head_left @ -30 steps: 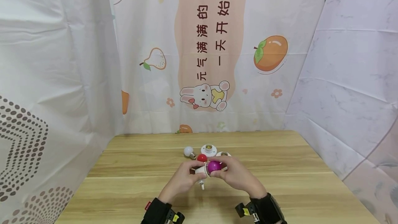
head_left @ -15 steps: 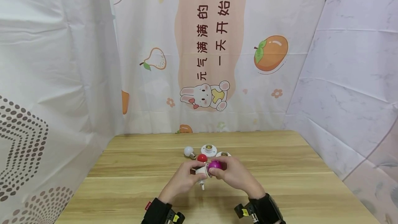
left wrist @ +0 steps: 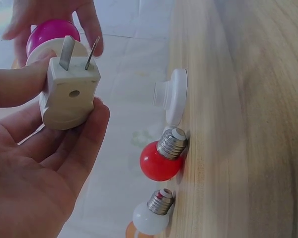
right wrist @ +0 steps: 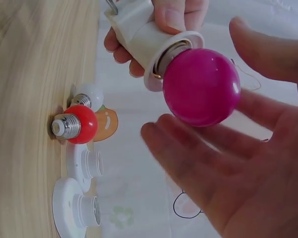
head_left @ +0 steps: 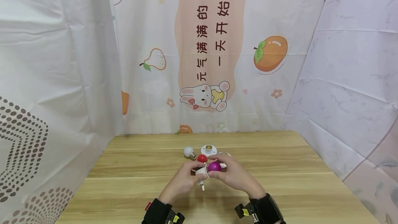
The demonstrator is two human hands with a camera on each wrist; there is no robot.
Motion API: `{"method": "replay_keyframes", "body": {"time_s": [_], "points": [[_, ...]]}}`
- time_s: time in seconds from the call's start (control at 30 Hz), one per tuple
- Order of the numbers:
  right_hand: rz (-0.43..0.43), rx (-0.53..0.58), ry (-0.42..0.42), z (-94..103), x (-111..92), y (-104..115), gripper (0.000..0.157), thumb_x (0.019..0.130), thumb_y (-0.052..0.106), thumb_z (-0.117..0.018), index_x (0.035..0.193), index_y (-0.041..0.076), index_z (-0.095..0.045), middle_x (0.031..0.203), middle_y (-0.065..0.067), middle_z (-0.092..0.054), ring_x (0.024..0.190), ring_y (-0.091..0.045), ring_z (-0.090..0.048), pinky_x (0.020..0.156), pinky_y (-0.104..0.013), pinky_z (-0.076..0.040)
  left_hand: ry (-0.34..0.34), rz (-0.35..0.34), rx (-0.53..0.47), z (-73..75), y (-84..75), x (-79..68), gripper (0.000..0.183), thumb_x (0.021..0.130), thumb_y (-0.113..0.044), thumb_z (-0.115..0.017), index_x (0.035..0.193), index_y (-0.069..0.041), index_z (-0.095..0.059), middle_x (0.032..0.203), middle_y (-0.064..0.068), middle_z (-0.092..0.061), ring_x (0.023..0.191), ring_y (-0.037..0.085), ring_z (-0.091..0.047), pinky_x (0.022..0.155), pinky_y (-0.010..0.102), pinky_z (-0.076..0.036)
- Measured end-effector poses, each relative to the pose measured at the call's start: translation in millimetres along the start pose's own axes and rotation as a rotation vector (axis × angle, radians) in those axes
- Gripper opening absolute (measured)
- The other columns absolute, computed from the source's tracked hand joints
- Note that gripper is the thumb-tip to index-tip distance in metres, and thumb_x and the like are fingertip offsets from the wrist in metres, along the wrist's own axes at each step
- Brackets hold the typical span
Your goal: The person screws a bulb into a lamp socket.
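The plug-in lamp holder [left wrist: 69,101] is the landmark here: the left hand [head_left: 182,178] grips it above the wooden table [head_left: 140,186], thumb on one side and fingers on the other. At its flared mouth, on the right, sits the purple bulb [right wrist: 201,89], some of its metal screw base [right wrist: 170,58] showing inside the rim. The right hand [head_left: 237,175] stands around the bulb with fingers spread and thumb clear of it; whether any finger touches its far side is hidden. The likeliest mishap, I judge, is the bulb dropping if its thread has not caught and the holder tips mouth-down; crooked turning could also jam it. The bulb is a smooth, glossy ball that may slip under dry fingertips; the holder is matte white, plastic by its look, boxy at its end with two flat metal prongs [left wrist: 67,52]. Beyond the holder lie the red bulb [right wrist: 87,121] and, farther left, the white bulb [head_left: 188,151], both with ridged silvery threads; beyond it to the right are two disc-shaped white sockets [right wrist: 64,203].
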State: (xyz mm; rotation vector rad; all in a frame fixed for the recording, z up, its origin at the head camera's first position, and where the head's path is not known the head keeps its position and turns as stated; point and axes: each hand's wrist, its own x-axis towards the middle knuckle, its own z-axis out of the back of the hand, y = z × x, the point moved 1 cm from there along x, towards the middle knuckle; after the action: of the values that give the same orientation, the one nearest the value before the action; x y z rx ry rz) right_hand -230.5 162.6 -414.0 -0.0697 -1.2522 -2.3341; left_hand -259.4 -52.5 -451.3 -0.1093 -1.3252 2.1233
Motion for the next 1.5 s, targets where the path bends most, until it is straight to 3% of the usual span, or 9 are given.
{"method": "replay_keyframes", "body": {"time_s": [0.27,0.53,1.27,1.5], "points": [[0.133,0.035,0.047,6.9,-0.5,-4.4,0.043,0.086,0.004,-0.080,0.127,0.013,-0.068,0.131,-0.008,-0.060,0.120,-0.034,-0.057,0.090,-0.036,-0.057,-0.004,0.031,-0.014,1.1,-0.8,-1.9,0.031,0.097,-0.023,-0.070,0.126,-0.011,-0.070,0.118,0.000,-0.068,0.096,0.016,-0.063,0.082,0.028,-0.053],[0.142,0.049,0.086,6.8,-0.8,-4.5,0.043,0.086,-0.008,-0.075,0.123,0.014,-0.070,0.126,-0.004,-0.061,0.119,-0.032,-0.054,0.091,-0.038,-0.057,-0.003,0.042,-0.022,1.3,-1.1,-1.9,0.033,0.097,-0.025,-0.071,0.127,-0.011,-0.070,0.117,0.001,-0.068,0.095,0.019,-0.063,0.079,0.027,-0.053],[0.125,0.095,0.075,5.2,-0.8,-3.8,0.045,0.086,-0.009,-0.073,0.127,0.009,-0.068,0.126,-0.006,-0.062,0.117,-0.030,-0.057,0.090,-0.033,-0.057,-0.015,0.060,-0.076,1.8,-5.1,-1.4,0.031,0.095,-0.022,-0.073,0.124,-0.011,-0.071,0.112,0.001,-0.067,0.089,0.021,-0.062,0.074,0.026,-0.051],[0.129,0.094,0.072,4.6,-0.4,-4.9,0.045,0.087,-0.008,-0.073,0.127,0.011,-0.068,0.125,-0.006,-0.062,0.115,-0.031,-0.058,0.088,-0.032,-0.058,-0.016,0.052,-0.079,2.0,-6.2,-1.9,0.030,0.095,-0.021,-0.073,0.124,-0.011,-0.071,0.113,0.001,-0.068,0.088,0.016,-0.062,0.075,0.026,-0.052]]}}
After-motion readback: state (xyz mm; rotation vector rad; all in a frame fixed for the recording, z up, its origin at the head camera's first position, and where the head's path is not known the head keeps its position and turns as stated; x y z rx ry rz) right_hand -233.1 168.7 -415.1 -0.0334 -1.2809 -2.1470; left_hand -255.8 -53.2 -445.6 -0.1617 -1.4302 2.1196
